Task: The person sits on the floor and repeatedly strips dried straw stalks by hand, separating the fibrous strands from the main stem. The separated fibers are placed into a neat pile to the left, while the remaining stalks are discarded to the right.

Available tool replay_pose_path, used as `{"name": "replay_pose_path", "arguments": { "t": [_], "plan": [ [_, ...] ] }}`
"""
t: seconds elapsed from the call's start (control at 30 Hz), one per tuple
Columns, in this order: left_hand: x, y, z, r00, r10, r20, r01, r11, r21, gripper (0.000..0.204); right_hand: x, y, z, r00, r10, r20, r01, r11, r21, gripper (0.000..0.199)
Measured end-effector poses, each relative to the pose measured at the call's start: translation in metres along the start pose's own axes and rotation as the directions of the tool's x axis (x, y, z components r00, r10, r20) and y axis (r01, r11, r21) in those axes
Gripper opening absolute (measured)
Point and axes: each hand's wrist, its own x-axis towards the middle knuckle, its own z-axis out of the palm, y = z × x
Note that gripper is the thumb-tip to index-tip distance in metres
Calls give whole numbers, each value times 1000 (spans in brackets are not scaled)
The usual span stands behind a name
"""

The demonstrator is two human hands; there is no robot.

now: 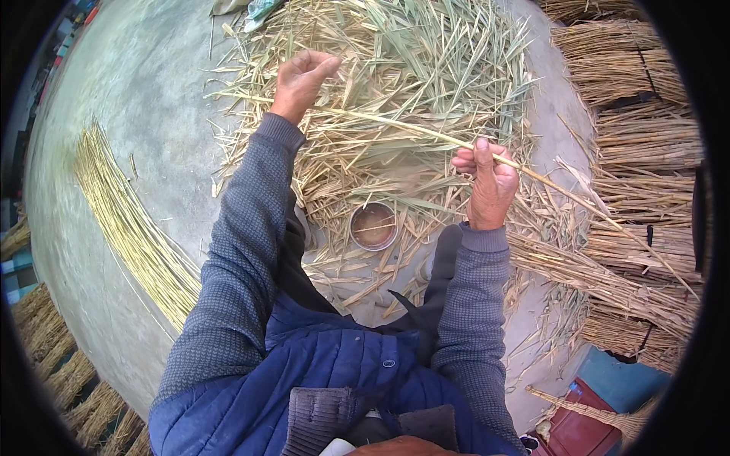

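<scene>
A long, thin yellow-green reed stalk (411, 128) slants across the view, its far-right end reaching over the bundles. My right hand (494, 190) is closed round it, thumb on top. My left hand (300, 82) is raised near the stalk's left part, which passes behind my wrist. Thumb and fingers of that hand are pressed together; what they pinch, if anything, is too small to make out. Below both hands lies a wide heap of dry leaves and husks (365, 144), greener toward the top right.
A round metal bowl (373, 226) with brownish contents stands between my feet. Peeled yellow stalks (137, 228) lie on the concrete floor (144, 91) at left. Unpeeled stalks (578, 273) lie at right, beside stacked, tied reed bundles (646, 144). A red object (582, 422) sits at lower right.
</scene>
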Motion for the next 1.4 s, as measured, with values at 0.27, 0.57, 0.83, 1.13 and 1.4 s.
{"name": "replay_pose_path", "arguments": {
  "t": [0.27, 0.57, 0.83, 1.13, 1.4],
  "plan": [
    [-42, 34, 51, 708, 550, 443, -697, 643, 317, 28, 2, 16, 28, 981, 144, 129, -154, 986, 67, 30],
    [-17, -3, -17, 883, 31, 468, -399, 575, 715, 19, 17, -4, -31, 993, 62, -105, -64, 998, -18, 29],
    [-49, 16, 68, 708, 398, 583, -636, 718, 283, 35, 9, 6, -7, 997, 78, 27, -78, 997, 20, 30],
    [-62, 29, 95, 917, 232, 324, -233, 972, -37, 18, 8, 11, 4, 992, 117, -37, -117, 993, -14, 34],
    [-47, 18, 66, 854, 123, 506, -280, 927, 248, 32, 9, 10, -1, 992, 106, -73, -108, 994, -25, 34]
  ]
}}
